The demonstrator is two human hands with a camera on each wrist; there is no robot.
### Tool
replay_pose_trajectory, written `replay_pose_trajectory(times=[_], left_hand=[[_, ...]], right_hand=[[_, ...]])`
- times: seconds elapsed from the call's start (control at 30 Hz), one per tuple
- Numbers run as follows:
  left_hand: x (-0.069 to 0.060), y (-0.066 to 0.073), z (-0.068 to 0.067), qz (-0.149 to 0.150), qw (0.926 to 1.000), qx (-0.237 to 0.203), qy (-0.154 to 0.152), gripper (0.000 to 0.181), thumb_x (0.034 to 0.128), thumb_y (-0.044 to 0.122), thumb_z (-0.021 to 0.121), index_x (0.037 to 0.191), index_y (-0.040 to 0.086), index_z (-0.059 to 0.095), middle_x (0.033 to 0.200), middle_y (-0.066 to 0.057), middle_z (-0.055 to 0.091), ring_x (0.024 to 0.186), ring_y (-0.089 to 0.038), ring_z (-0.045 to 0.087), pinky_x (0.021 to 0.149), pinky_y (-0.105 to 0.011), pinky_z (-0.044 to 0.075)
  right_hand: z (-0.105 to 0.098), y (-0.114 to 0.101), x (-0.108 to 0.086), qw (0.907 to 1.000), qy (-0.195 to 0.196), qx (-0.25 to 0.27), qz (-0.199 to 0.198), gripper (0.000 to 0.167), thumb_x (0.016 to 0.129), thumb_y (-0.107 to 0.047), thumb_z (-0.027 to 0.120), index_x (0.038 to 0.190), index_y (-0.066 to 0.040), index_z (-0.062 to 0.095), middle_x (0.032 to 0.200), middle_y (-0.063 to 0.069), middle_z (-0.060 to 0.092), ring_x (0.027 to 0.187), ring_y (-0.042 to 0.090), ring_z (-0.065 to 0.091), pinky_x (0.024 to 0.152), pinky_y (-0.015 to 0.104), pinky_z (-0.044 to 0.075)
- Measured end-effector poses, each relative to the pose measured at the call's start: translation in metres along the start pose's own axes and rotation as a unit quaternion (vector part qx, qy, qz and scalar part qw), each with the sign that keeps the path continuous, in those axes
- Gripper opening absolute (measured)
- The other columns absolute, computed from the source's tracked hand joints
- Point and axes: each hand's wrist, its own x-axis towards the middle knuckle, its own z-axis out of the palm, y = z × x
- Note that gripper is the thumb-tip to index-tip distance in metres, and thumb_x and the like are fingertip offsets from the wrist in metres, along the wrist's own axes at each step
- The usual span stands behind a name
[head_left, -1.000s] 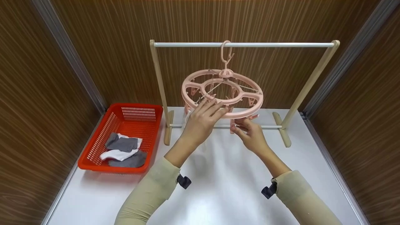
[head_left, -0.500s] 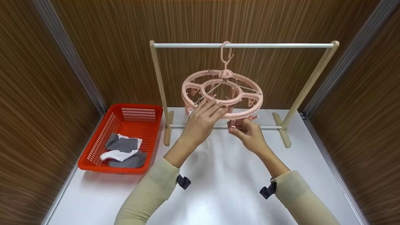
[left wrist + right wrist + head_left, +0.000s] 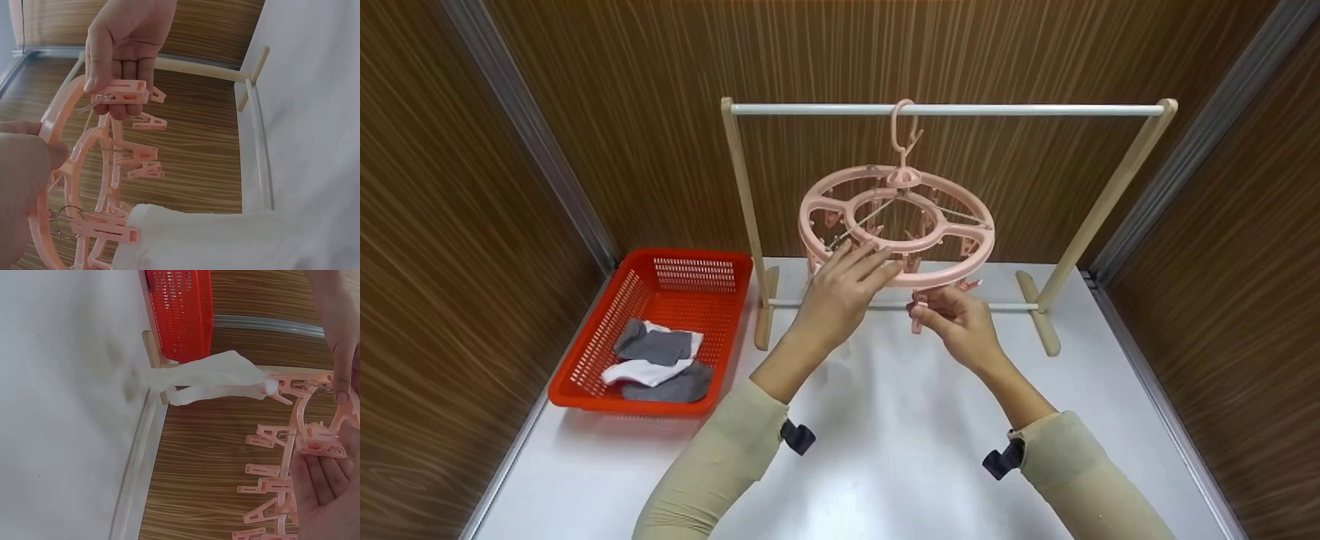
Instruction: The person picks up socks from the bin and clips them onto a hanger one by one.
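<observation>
A pink round drying hanger with dangling pegs hangs by its hook from a rail. My left hand holds the near-left part of its ring, fingers over the top; the left wrist view shows the thumb against the ring. Below the ring's front edge, my right hand pinches a pink clothes peg between thumb and fingers; nothing is seen clipped in it. White cloth, looking like a sock, hangs from another peg on the left side. In the head view my left hand mostly hides that cloth.
A red basket stands at the left with grey-and-white socks inside. The rack has a white rail, wooden legs and a low white crossbar. Wood-grain walls enclose the white table.
The peg at my right hand has shifted and now points down below the thumb. My left hand stays on the ring, and the basket has not moved.
</observation>
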Motion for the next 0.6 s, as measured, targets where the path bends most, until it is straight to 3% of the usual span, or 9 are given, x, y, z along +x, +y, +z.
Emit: replay_pose_trajectory(times=[0.2, 0.37, 0.5, 0.6], left_hand=[[-0.001, -0.002, 0.001, -0.001, 1.0000, 0.002, -0.002, 0.043, 0.0902, 0.000, 0.067, 0.129, 0.019, 0.067, 0.138, -0.004, 0.062, 0.133, -0.027, 0.055, 0.120, -0.042, 0.030], [-0.003, -0.001, 0.000, -0.003, 1.0000, 0.007, 0.002, 0.045, 0.0923, 0.003, 0.066, 0.134, 0.019, 0.064, 0.141, -0.005, 0.060, 0.135, -0.027, 0.052, 0.120, -0.041, 0.029], [-0.012, -0.003, -0.004, -0.005, 0.9995, -0.012, 0.030, 0.044, 0.0952, 0.009, 0.066, 0.138, 0.018, 0.061, 0.144, -0.007, 0.057, 0.137, -0.027, 0.049, 0.117, -0.045, 0.035], [-0.028, -0.011, -0.011, -0.014, 0.9976, -0.028, 0.062, 0.044, 0.0945, 0.013, 0.068, 0.138, 0.016, 0.061, 0.143, -0.008, 0.058, 0.136, -0.027, 0.051, 0.114, -0.045, 0.039]], right_hand=[[0.003, -0.029, -0.001, 1.0000, 0.007, -0.006, -0.001, 0.010, 0.091, 0.003, 0.068, 0.098, 0.009, 0.069, 0.086, 0.020, 0.073, 0.075, 0.014, 0.070, 0.073, 0.018, 0.057], [0.002, -0.028, 0.000, 0.9998, 0.012, -0.004, -0.013, 0.009, 0.091, 0.004, 0.066, 0.097, 0.010, 0.069, 0.086, 0.022, 0.073, 0.075, 0.018, 0.071, 0.072, 0.018, 0.056], [0.001, -0.028, 0.000, 0.9996, 0.020, -0.011, -0.019, 0.009, 0.091, 0.005, 0.066, 0.096, 0.013, 0.068, 0.086, 0.023, 0.073, 0.076, 0.016, 0.071, 0.071, 0.016, 0.055], [0.001, -0.028, 0.000, 0.9995, 0.019, -0.012, -0.020, 0.010, 0.091, 0.005, 0.066, 0.096, 0.012, 0.068, 0.087, 0.023, 0.073, 0.076, 0.013, 0.070, 0.070, 0.016, 0.054]])
